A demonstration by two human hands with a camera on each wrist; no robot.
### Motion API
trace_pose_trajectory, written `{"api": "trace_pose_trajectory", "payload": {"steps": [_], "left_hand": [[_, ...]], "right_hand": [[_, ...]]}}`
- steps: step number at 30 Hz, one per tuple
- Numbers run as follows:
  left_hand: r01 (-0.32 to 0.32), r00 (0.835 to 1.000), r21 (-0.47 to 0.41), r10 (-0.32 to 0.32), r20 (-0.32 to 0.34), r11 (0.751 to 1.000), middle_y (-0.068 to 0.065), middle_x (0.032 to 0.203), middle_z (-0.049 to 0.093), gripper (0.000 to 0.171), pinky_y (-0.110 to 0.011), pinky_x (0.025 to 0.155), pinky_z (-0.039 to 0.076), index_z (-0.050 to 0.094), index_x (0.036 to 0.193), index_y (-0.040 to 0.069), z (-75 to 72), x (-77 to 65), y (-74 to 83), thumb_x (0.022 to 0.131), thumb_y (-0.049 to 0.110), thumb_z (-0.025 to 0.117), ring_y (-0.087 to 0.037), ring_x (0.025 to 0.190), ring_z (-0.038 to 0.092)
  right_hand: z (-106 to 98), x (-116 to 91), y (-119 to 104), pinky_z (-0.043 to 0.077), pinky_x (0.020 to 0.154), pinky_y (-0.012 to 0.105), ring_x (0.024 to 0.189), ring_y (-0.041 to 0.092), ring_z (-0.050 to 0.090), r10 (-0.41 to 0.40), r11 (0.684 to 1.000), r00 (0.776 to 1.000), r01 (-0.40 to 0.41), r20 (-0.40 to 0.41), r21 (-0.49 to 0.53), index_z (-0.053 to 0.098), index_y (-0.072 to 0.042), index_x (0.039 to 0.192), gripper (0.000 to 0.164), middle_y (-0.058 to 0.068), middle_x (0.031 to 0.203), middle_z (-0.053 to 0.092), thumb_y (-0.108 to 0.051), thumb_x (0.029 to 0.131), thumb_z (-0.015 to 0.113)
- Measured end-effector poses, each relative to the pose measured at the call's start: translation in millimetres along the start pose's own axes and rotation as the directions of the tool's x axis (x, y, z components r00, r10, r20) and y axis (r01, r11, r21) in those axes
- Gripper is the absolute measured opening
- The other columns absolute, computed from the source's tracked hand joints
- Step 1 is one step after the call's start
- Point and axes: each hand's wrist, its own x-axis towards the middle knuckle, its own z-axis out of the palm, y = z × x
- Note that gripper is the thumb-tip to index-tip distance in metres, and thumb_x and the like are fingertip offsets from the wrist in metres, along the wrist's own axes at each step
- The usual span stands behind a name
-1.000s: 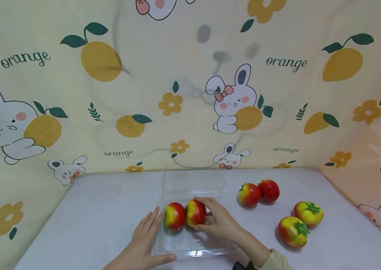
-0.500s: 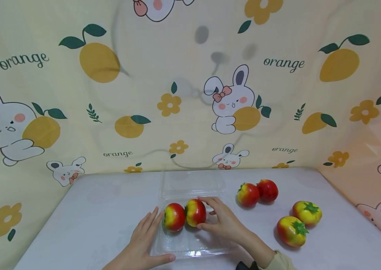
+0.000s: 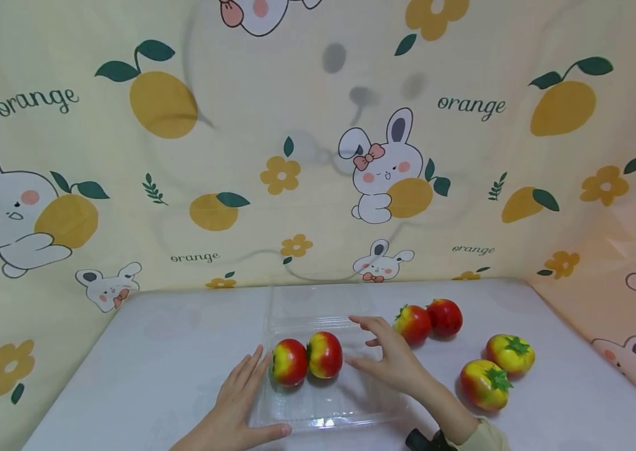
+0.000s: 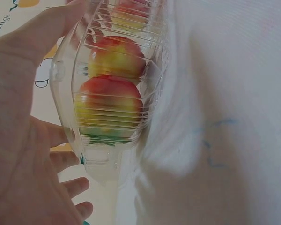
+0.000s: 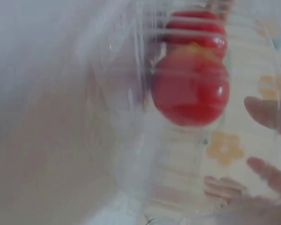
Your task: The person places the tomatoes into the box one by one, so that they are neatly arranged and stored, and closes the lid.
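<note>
Two red-and-yellow fruits with leafy green tops sit side by side in a clear plastic clamshell box (image 3: 323, 410): the left fruit (image 3: 290, 363) and the right fruit (image 3: 325, 355). My left hand (image 3: 236, 401) rests at the box's left edge with fingers extended. In the left wrist view, its thumb and fingers (image 4: 65, 161) lie along the box's rim. My right hand (image 3: 394, 360) hovers over the box's right side, just right of the right fruit. Its fingers are spread and hold nothing. Through the clear wall, the right wrist view shows a fruit (image 5: 192, 89), somewhat blurred.
The box's lid (image 3: 320, 304) lies open toward the back. Right of the box are more fruits: a pair (image 3: 412, 326) behind, and two yellower ones (image 3: 485, 385) nearer. A printed cloth (image 3: 318, 156) hangs behind the white table (image 3: 171, 351).
My right hand has let go of the right fruit and drawn back to the right, its fingers spreading. The fruit stays in the box. My left hand has stayed in place.
</note>
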Motion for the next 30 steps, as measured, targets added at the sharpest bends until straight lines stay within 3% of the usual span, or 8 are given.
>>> {"api": "trace_pose_trajectory", "payload": {"steps": [8,14,22,30], "left_hand": [[0.040,0.999,0.016,-0.040,0.004,0.999,-0.001,0.163,0.006,0.114,-0.077,0.099,0.023,0.017,0.155,0.027,0.7,0.9,0.7,0.064,0.073,0.068,-0.039,0.145,0.009],[0.026,1.000,0.003,-0.026,0.008,1.000,-0.002,0.163,0.005,0.114,-0.077,0.100,0.021,0.017,0.155,0.025,0.3,0.5,0.9,0.065,0.071,0.069,-0.040,0.145,0.008],[0.033,0.999,0.006,-0.033,0.000,0.999,-0.002,0.163,0.007,0.114,-0.077,0.100,0.022,0.017,0.154,0.026,0.4,0.7,1.8,0.064,0.071,0.070,-0.039,0.145,0.010],[0.035,0.999,0.002,-0.035,-0.003,0.999,-0.002,0.163,0.007,0.114,-0.077,0.102,0.019,0.018,0.154,0.027,0.7,-0.4,2.2,0.063,0.072,0.070,-0.039,0.145,0.010]], "right_hand": [[-15,1,1,0.057,0.083,0.042,0.118,0.035,0.055,0.027,1.000,0.998,-0.028,-0.051,-0.005,0.051,-0.019,0.136,0.065,0.010,0.136,0.053,-0.024,0.078,0.080],[-26,2,3,0.057,0.084,0.046,0.117,0.037,0.056,0.096,0.995,0.991,-0.095,-0.095,0.010,0.050,-0.018,0.137,0.066,0.014,0.138,0.051,-0.022,0.078,0.079],[-36,-1,6,0.056,0.084,0.046,0.114,0.036,0.058,0.097,0.992,0.981,-0.108,-0.170,-0.058,0.050,-0.018,0.136,0.063,0.015,0.135,0.052,-0.026,0.080,0.078],[-40,-3,9,0.055,0.087,0.049,0.120,0.037,0.054,0.148,0.987,0.965,-0.157,-0.216,-0.028,0.049,-0.017,0.137,0.063,0.014,0.140,0.048,-0.028,0.081,0.077]]}}
